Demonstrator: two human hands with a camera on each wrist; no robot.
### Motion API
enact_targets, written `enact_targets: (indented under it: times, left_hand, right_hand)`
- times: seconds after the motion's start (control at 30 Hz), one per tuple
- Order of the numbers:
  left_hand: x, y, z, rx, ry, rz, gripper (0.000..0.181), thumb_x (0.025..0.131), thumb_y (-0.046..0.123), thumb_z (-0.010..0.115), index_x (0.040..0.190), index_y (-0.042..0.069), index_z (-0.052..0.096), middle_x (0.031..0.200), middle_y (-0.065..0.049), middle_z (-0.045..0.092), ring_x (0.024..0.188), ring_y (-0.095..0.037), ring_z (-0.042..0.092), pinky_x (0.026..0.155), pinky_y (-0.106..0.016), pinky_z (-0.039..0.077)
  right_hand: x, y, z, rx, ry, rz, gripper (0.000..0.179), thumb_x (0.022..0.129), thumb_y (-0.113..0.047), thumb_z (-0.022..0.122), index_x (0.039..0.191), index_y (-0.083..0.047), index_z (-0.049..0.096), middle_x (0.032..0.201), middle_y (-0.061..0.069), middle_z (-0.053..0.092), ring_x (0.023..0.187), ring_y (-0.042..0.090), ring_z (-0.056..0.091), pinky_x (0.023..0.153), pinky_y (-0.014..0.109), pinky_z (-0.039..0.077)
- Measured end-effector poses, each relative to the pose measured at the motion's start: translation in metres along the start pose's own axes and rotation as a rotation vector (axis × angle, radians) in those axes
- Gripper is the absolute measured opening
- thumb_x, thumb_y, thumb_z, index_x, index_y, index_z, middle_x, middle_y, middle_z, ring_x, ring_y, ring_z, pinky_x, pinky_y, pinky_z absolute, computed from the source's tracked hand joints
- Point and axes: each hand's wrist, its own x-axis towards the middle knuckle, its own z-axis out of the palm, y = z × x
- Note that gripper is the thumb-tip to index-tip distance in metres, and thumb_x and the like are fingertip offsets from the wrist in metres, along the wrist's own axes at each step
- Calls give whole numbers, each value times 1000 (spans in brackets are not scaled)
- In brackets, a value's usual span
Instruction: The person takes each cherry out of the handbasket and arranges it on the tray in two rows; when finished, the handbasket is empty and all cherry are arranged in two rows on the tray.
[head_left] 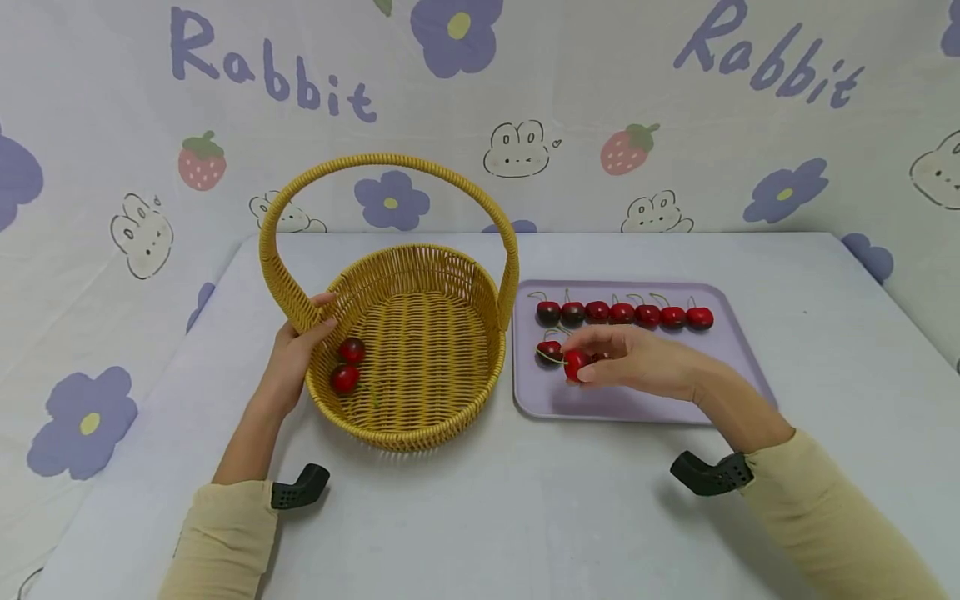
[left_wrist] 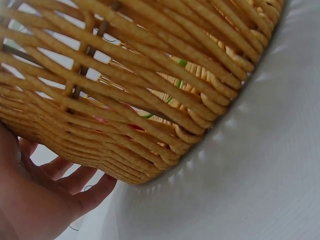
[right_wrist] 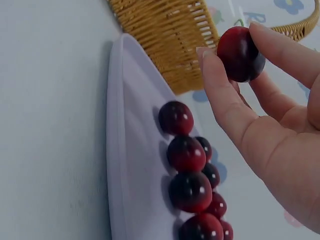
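Observation:
A round yellow wicker basket with a tall arched handle stands left of centre. At its left side my left hand holds the rim by the handle's base, thumb over the edge; fingers show against the outer weave in the left wrist view. Two dark red cherries lie inside, at the left wall. Over the lilac tray, my right hand pinches a red cherry between thumb and fingertips, its stem pointing left. Below it, a front-row cherry sits on the tray; the hand hides part of that row.
Along the tray's back edge runs a row of several cherries with thin stems. The tray is just right of the basket on a white table. Behind hangs a patterned cloth with rabbits, flowers and strawberries.

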Motion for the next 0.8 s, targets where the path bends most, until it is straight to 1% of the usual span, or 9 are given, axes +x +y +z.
enact_targets:
  times: [0.1, 0.2, 0.23, 0.3, 0.4, 0.5, 0.6, 0.7, 0.8]
  left_hand:
    - [0, 0, 0, 3, 1, 2, 45, 101, 20, 47, 143, 7, 37, 146, -14, 34, 128, -24, 35, 107, -43, 26]
    - [0, 0, 0, 4, 3, 0, 45, 101, 20, 47, 143, 8, 38, 146, -14, 34, 127, -23, 36, 106, -43, 26]
    - [0, 0, 0, 3, 3, 0, 45, 101, 20, 47, 143, 8, 38, 145, -14, 34, 127, -23, 36, 106, -43, 26]
    - [0, 0, 1, 1, 3, -1, 45, 101, 20, 47, 143, 8, 38, 146, -14, 34, 127, -23, 36, 106, -43, 26]
    - [0, 0, 1, 1, 3, -5, 45, 101, 20, 47, 143, 8, 38, 146, -14, 34, 127, -23, 36, 106, -43, 26]
    - [0, 0, 0, 7, 5, -7, 46, 101, 21, 47, 144, 9, 38, 146, -14, 34, 126, -22, 37, 106, -43, 26]
    - [0, 0, 0, 11, 5, -8, 46, 101, 21, 47, 144, 8, 37, 145, -14, 34, 125, -21, 37, 106, -43, 26]
    - [0, 1, 0, 11, 3, -6, 46, 101, 21, 47, 144, 8, 37, 145, -14, 35, 125, -21, 38, 106, -43, 27]
    - [0, 1, 0, 8, 1, -3, 46, 101, 21, 47, 144, 8, 37, 145, -15, 35, 125, -22, 37, 106, -43, 27]
  right_hand:
    - [-5, 4, -6, -12, 33, 13, 40, 91, -14, 65, 128, -6, 52, 120, 17, 52, 110, 37, 53, 94, 38, 44]
    - [-11, 6, -11, -77, 83, 48, 45, 90, -20, 66, 132, -11, 54, 124, 15, 52, 110, 35, 51, 92, 39, 44]
    - [-13, 7, -13, -103, 99, 59, 45, 90, -22, 66, 133, -11, 54, 124, 14, 52, 110, 34, 50, 91, 38, 44]
    - [-16, 8, -16, -107, 120, 69, 46, 90, -21, 66, 132, -8, 54, 123, 15, 53, 110, 34, 50, 90, 38, 45]
    - [-22, 12, -21, -102, 137, 68, 45, 91, -19, 65, 131, -3, 51, 121, 16, 52, 108, 32, 51, 89, 36, 47]
    - [-28, 15, -27, -90, 162, 73, 45, 91, -18, 65, 130, -2, 50, 122, 17, 51, 106, 30, 52, 88, 36, 47]
    - [-34, 16, -32, -78, 199, 86, 47, 90, -18, 65, 131, 0, 48, 124, 18, 48, 105, 33, 52, 88, 36, 47]
    - [-39, 18, -36, -61, 240, 102, 49, 90, -18, 65, 131, 1, 46, 122, 18, 46, 103, 34, 53, 87, 34, 47]
    - [-42, 20, -40, -39, 274, 111, 50, 91, -17, 65, 131, 3, 43, 120, 18, 45, 101, 30, 56, 86, 30, 49]
